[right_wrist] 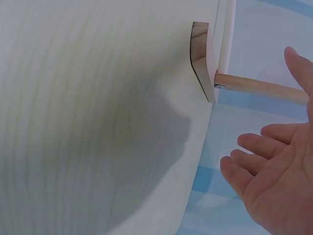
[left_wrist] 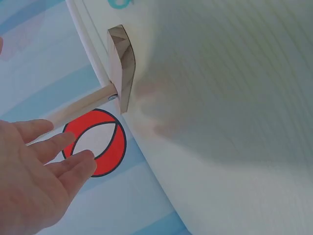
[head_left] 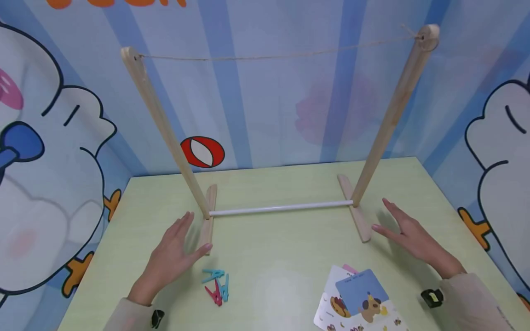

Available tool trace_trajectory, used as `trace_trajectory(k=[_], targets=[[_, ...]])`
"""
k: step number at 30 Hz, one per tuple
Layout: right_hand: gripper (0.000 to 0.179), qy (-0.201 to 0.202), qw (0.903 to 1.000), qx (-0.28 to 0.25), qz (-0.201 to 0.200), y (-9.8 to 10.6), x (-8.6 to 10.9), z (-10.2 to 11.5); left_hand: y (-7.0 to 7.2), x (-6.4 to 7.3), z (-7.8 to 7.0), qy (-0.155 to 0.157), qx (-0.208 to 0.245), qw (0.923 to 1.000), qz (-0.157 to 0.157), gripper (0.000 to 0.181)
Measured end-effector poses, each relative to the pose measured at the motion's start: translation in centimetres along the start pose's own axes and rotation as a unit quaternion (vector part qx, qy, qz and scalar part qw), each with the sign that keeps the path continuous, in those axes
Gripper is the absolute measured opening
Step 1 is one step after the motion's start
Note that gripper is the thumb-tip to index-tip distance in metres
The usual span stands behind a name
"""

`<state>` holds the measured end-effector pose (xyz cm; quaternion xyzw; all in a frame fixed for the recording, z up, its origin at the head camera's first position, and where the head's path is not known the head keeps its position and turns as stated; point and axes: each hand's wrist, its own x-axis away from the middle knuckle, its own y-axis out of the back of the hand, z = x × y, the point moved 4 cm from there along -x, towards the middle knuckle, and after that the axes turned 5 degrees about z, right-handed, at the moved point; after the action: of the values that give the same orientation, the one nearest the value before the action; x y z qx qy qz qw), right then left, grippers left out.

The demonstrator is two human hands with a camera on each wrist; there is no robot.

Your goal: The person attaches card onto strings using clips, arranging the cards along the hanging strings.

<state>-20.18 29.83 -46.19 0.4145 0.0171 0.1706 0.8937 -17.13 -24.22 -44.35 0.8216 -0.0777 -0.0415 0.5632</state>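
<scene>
In the head view, a wooden stand is up on the table, with a string tied across its top and a white rod joining its two sides down low. The left hand is just beside the stand's left foot, fingers straight and thumb spread wide; I cannot tell if the thumb touches that foot. The right hand is just to the right of the stand's right foot, its thumb spread away too. Three pegs, two blue and one red, lie close together in front of the stand's left foot. Cards lie piled in front of its right foot. Behind the stand is a blue wall with a red and white ball on it. In the left wrist view, the left hand's fingers are loose and a bit apart, near the stand's post. In the right wrist view, the right hand's fingers are a little bent, with the thumb sticking out by the stand's other post.
</scene>
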Motion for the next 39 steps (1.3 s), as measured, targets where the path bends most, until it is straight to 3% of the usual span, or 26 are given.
trace_trajectory(k=[9, 14, 23, 26, 32, 39], targets=[[0.075, 0.004, 1.0, 0.005, -0.001, 0.3, 0.5, 0.4, 0.1, -0.3, -1.7, 0.005, 0.047, 0.9989, 0.002, 0.098], [0.075, 0.009, 1.0, -0.004, 0.0, 0.3, 0.8, 0.6, 0.2, -0.4, -2.9, -0.016, 0.071, 0.9973, 0.001, 0.09], [0.072, 0.008, 0.9999, -0.008, 0.002, -0.3, 1.4, 0.8, 0.2, -0.4, -3.8, -0.047, 0.066, 0.9967, 0.006, 0.079], [0.069, 0.01, 0.9999, -0.01, -0.002, -0.4, 1.8, 0.8, -0.1, -0.3, -3.7, -0.046, 0.073, 0.996, 0.022, 0.073], [0.064, -0.002, 1.0, -0.009, -0.003, -0.5, 2.7, 1.2, -0.9, 0.0, -3.3, -0.017, 0.1, 0.9919, 0.077, 0.064], [0.059, -0.028, 0.9995, -0.012, -0.005, -1.1, 3.7, 1.6, -1.4, 0.3, -3.3, -0.024, 0.114, 0.9871, 0.11, 0.05]])
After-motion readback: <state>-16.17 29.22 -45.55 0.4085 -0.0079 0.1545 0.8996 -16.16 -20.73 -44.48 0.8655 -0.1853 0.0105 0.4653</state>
